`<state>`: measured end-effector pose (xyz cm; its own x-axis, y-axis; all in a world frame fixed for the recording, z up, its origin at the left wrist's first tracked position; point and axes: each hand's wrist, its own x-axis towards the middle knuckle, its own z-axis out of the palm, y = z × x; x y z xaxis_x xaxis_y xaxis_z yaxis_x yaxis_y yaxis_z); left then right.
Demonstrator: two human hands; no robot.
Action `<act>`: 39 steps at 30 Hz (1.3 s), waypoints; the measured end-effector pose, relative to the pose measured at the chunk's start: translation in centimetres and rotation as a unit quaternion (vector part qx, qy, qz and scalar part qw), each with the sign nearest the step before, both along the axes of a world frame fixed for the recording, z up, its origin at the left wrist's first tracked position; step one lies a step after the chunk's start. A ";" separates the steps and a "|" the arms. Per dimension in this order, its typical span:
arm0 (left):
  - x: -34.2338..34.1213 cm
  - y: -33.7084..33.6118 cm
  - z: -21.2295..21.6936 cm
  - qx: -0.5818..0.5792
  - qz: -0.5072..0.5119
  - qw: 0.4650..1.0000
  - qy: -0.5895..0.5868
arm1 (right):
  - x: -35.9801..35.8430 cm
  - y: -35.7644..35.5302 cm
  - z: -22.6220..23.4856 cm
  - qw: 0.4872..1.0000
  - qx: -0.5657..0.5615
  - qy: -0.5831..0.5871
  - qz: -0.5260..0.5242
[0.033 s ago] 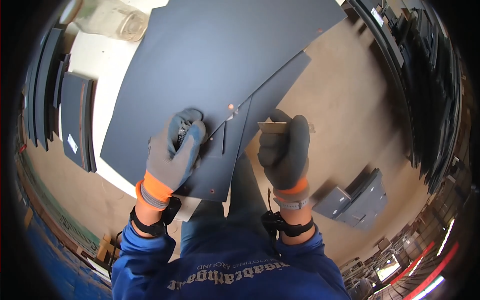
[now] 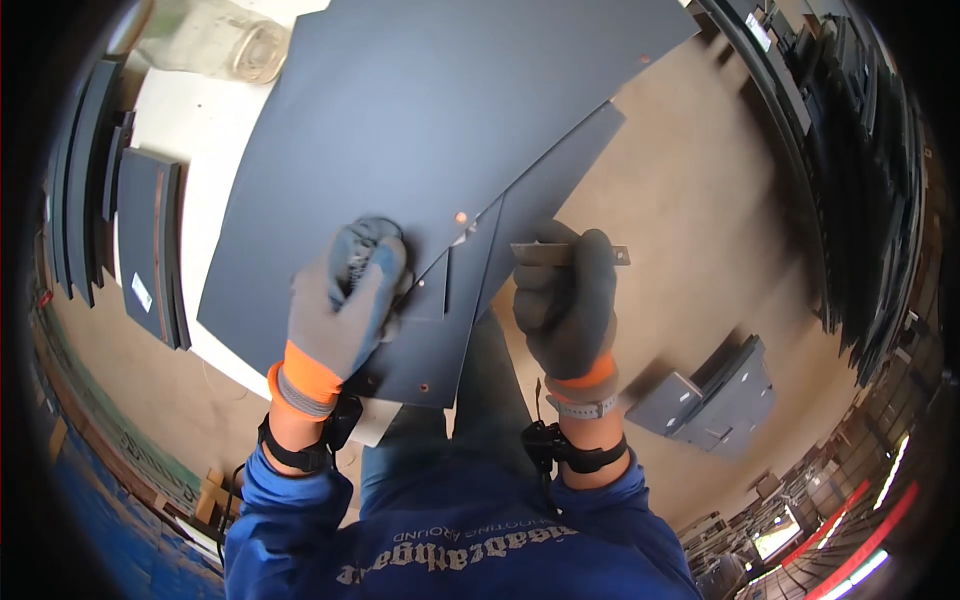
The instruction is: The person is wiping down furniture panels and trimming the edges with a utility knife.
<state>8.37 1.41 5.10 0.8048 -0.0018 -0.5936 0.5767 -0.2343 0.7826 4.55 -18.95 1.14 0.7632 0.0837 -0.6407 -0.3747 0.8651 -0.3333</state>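
My left hand point(image 2: 352, 280), in a grey-blue work glove with an orange cuff, is closed around small ridged metal pieces point(image 2: 361, 262) that look like screws. It is over the lower part of a large dark grey panel point(image 2: 370, 120). My right hand point(image 2: 570, 300), gloved alike, pinches a flat metal strip point(image 2: 545, 254) between thumb and fingers. The strip has a slanted left end and a hole near its right end. This hand is off the panel's right edge. Another dark panel point(image 2: 575, 150) shows under the large one, which has several small holes along its edges.
A clear glass jar point(image 2: 225, 45) lies on the white surface point(image 2: 200, 110) at the upper left. Dark boards point(image 2: 150, 240) are stacked at the left, and more stand in a long row point(image 2: 850, 150) at the right. Further panels point(image 2: 720, 400) lie on the floor, lower right.
My left hand has shifted very slightly to the left. The metal strip in my right hand has turned a little, so the hole at its right end shows more clearly.
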 end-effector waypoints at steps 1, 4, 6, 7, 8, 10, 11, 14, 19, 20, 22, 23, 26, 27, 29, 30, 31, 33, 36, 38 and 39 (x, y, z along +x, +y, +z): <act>0.8 -0.1 0.2 -0.021 0.039 0.997 0.058 | 0.3 0.5 -0.1 1.000 0.000 0.006 -0.004; 1.7 0.7 0.0 -0.050 0.079 0.989 0.112 | 0.5 1.9 -1.1 0.982 -0.182 0.008 0.044; 1.9 0.7 -0.3 -0.044 0.077 0.989 0.116 | 1.0 2.0 -2.2 0.986 -0.157 -0.053 0.025; 1.8 0.6 -0.4 -0.041 0.080 0.990 0.107 | 1.2 2.2 -2.6 0.986 -0.155 -0.049 0.025; 1.7 0.5 -0.5 -0.038 0.084 0.991 0.096 | 1.2 2.4 -2.9 0.987 -0.152 -0.040 0.023; 1.9 0.6 -0.7 -0.041 0.089 0.990 0.105 | 1.6 3.0 -3.3 0.988 -0.150 -0.030 0.018; 2.0 0.5 -0.8 -0.044 0.095 0.988 0.113 | 1.9 3.2 -3.1 0.983 -0.179 -0.032 0.026; 2.4 -0.7 -0.4 0.004 0.109 0.986 0.124 | 1.6 3.1 -3.3 0.982 -0.183 -0.036 0.028; 2.5 -1.6 -0.7 0.177 -0.025 0.984 0.012 | 1.9 3.1 -2.9 0.983 -0.177 -0.012 0.043; 2.6 -1.8 -0.6 0.167 -0.016 0.986 0.015 | 1.8 3.0 -3.0 0.982 -0.185 -0.011 0.041; 2.6 -1.9 -0.6 0.158 -0.008 0.987 0.018 | 1.7 3.1 -3.1 0.981 -0.190 -0.009 0.039; 2.4 -1.8 -0.8 0.158 -0.006 0.987 0.013 | 1.7 3.1 -3.1 0.982 -0.186 -0.006 0.039; 2.4 -2.0 -0.8 0.152 0.004 0.988 0.021 | 2.0 3.1 -3.2 0.984 -0.172 -0.012 0.037; 2.5 -2.1 -0.7 0.148 0.014 0.988 0.035 | 2.0 3.1 -3.2 0.986 -0.162 -0.023 0.037; 2.3 -2.0 -0.7 0.154 0.005 0.988 0.024 | 1.9 3.4 -3.4 0.987 -0.159 -0.021 0.026; 2.3 -2.0 -0.8 0.159 -0.005 0.987 0.013 | 1.8 3.5 -3.5 0.987 -0.158 -0.019 0.015; 2.3 -2.1 -0.8 0.160 -0.005 0.987 0.014 | 1.8 3.6 -3.4 0.987 -0.158 -0.019 0.015; 2.3 -2.3 -0.7 0.146 0.021 0.988 0.034 | 1.9 3.9 -3.2 0.977 -0.212 0.026 0.014; 2.1 -2.1 -1.0 0.150 0.018 0.988 0.029 | 1.6 4.3 -3.9 0.979 -0.202 -0.001 -0.029; 2.0 -2.1 -1.2 0.150 0.016 0.988 0.025 | 1.7 4.3 -3.8 0.980 -0.194 0.016 -0.028; 2.0 -2.0 -1.2 0.150 0.015 0.988 0.020 | 1.8 4.3 -3.7 0.982 -0.186 0.032 -0.028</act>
<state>10.33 -0.62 3.94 0.7777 0.2019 -0.5953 0.6158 -0.4345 0.6572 6.37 -14.66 -2.57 0.7175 -0.2059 -0.6654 -0.3600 0.7082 -0.6074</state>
